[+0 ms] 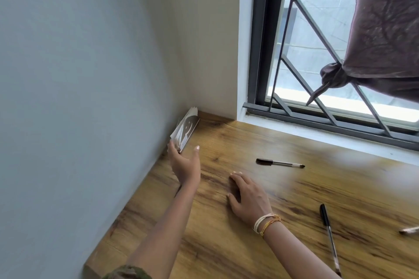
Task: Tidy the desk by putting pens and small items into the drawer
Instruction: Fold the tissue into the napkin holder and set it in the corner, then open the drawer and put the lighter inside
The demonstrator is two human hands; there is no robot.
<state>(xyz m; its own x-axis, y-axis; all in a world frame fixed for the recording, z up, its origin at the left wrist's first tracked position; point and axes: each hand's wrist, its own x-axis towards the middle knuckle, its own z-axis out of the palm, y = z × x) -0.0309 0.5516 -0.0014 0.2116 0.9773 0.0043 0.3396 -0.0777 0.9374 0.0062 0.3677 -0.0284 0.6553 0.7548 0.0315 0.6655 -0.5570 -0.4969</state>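
Observation:
My left hand (184,163) is at the near end of a small booklet (186,130) that stands on edge against the left wall; the fingers touch its pages and the thumb is spread apart. Palm down, my right hand (247,197) rests flat on the wooden desk (226,244) and holds nothing. A black-capped pen (280,162) lies on the desk beyond my right hand. A second black pen (330,238) lies to its right, pointing toward me. The tip of another small item (409,230) shows at the right edge. No drawer is in view.
A grey wall runs along the desk's left side. A barred window (317,52) with a sill lies behind the desk. A knotted purple curtain (385,29) hangs at the upper right.

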